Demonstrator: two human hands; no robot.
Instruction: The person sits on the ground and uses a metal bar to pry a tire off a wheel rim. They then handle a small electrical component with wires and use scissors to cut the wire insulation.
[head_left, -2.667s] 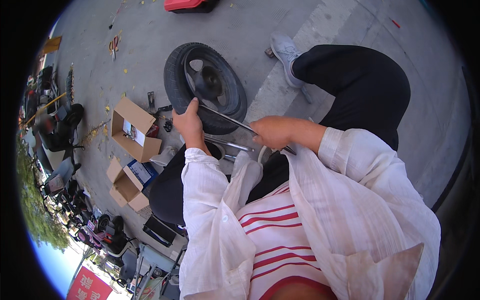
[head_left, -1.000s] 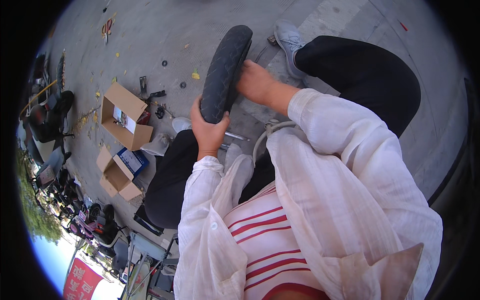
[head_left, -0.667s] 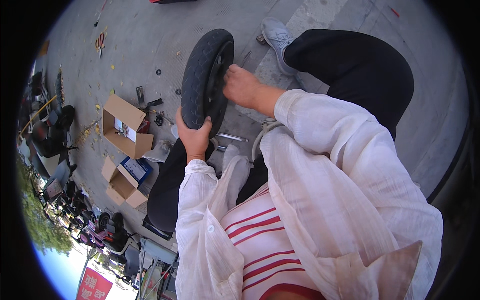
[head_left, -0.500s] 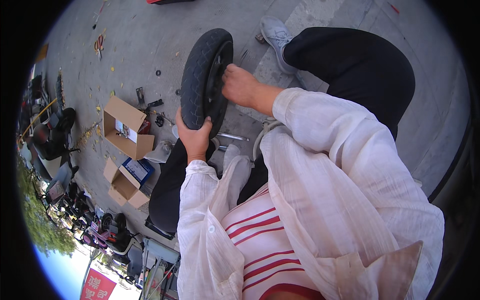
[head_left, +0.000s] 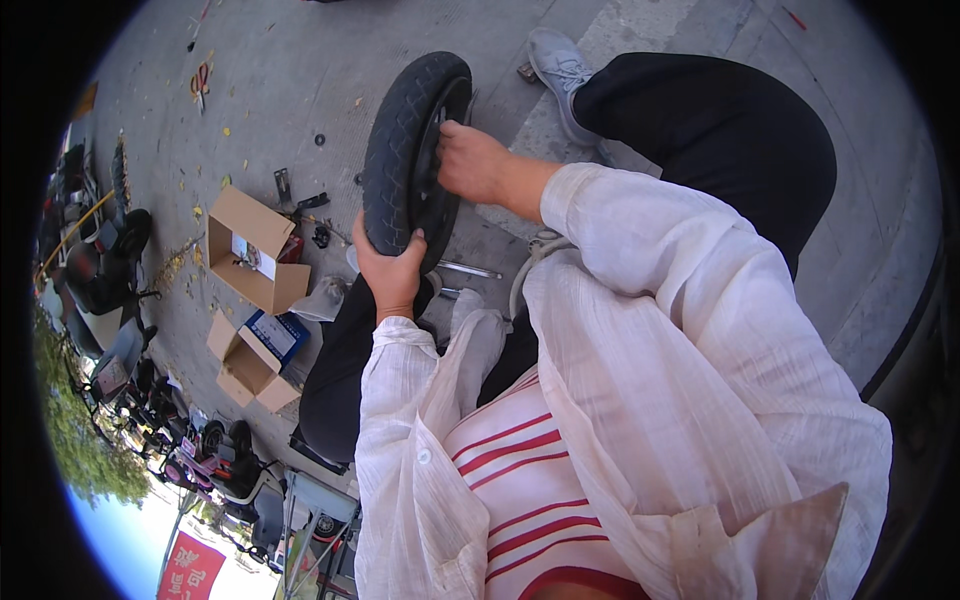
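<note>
A small black wheel with a grooved tyre [head_left: 397, 160] stands upright, tilted a little, above the ground in front of me. My left hand [head_left: 392, 268] grips its near lower end, thumb on the tread. On the wheel's right side, my right hand [head_left: 472, 163] is closed, fingertips pressed in at the dark rim near the hub. Whatever those fingers hold, if anything, is hidden. Under the wheel's near end, a shiny metal bar [head_left: 470, 269] shows beside my light shoe.
Left of the wheel are an open cardboard box [head_left: 250, 285], a second torn box [head_left: 237, 365] with a blue package [head_left: 277, 337], and black metal parts [head_left: 283, 188]. Orange-handled scissors [head_left: 200, 82] lie farther off. A black ring [head_left: 320, 140] is nearby. Parked scooters [head_left: 120, 250] line the far left.
My right hand has shifted slightly left and up, deeper against the wheel's hub side. The wheel is turned slightly, and my left hand keeps its hold.
</note>
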